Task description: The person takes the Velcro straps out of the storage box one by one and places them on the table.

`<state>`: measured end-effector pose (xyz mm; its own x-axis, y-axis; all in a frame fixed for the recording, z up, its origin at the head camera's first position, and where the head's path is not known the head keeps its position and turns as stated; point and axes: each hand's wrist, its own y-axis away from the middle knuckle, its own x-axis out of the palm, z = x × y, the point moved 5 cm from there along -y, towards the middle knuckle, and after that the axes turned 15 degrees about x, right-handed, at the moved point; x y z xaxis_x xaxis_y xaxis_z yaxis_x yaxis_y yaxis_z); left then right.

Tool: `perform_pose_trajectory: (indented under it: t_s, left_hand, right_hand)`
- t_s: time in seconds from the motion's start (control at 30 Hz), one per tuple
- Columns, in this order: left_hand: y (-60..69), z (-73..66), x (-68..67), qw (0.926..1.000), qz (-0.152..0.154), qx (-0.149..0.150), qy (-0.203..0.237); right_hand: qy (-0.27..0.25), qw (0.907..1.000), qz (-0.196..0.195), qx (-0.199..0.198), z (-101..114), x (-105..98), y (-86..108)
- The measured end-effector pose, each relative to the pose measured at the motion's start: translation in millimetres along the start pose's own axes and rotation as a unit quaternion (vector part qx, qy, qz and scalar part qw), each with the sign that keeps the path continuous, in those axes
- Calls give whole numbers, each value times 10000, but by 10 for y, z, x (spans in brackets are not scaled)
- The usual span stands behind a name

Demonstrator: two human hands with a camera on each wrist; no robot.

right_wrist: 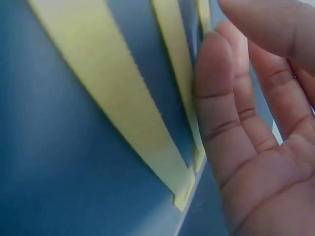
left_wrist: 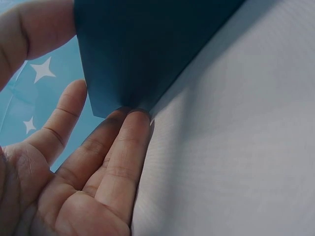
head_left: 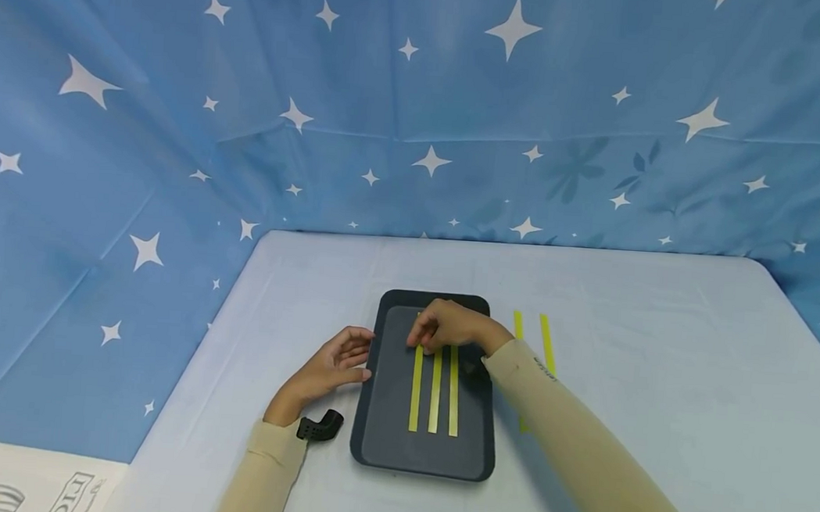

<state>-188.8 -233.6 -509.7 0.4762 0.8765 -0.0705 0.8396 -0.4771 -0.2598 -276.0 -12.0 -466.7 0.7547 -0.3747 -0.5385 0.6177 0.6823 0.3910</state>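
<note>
A dark grey rectangular tray (head_left: 377, 442) lies on the white tabletop, with three yellow strips (head_left: 434, 402) running lengthwise and roughly parallel inside it. My left hand (head_left: 329, 368) is at the tray's left side; in the left wrist view its fingertips (left_wrist: 135, 120) touch the dark side wall low down. Over the upper part of the tray reaches my right hand (head_left: 451, 325), fingers bent down to the leftmost strip (head_left: 415, 397) and covering part of the strips. In the right wrist view, the fingers (right_wrist: 214, 88) are beside the strips; a wide strip (right_wrist: 113, 93) ends bent at the tray's edge.
More yellow strips (head_left: 547, 339) lie on the white table (head_left: 656, 381) right of the tray, partly behind the right sleeve (head_left: 567, 446). A black device (head_left: 320, 425) sits at the left wrist. A printed item (head_left: 36, 484) is at lower left. Blue star-patterned cloth (head_left: 420, 92) surrounds the table.
</note>
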Motion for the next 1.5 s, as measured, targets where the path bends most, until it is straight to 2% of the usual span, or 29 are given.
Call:
perform_pose_trajectory:
  t_s: [0.33,0.57,0.93,1.23,1.4,1.5]
  left_hand:
    - [12,1,13,9999,-22,-95,-64]
    - [-8,-24,-11,9998,-110,-131,-76]
    - [-7,-4,-7,9998,-60,-104,-125]
    - [-13,-21,-6,9997,-124,-172,-97]
    - [-8,-14,-9,9998,-93,-176,-74]
    - [-5,-19,-8,9999,-85,-79,-37]
  right_hand:
    - [219,9993,-312,54,-28,64,-21]
    - [708,9956,-512,-340,67,66,5]
    - [755,9935,-524,-674,116,94,6]
    - [399,9898,-895,-1032,153,-60,85]
    - [12,9874,-1105,-1134,154,-155,127]
    - [-286,9863,-1147,-1148,154,-190,150]
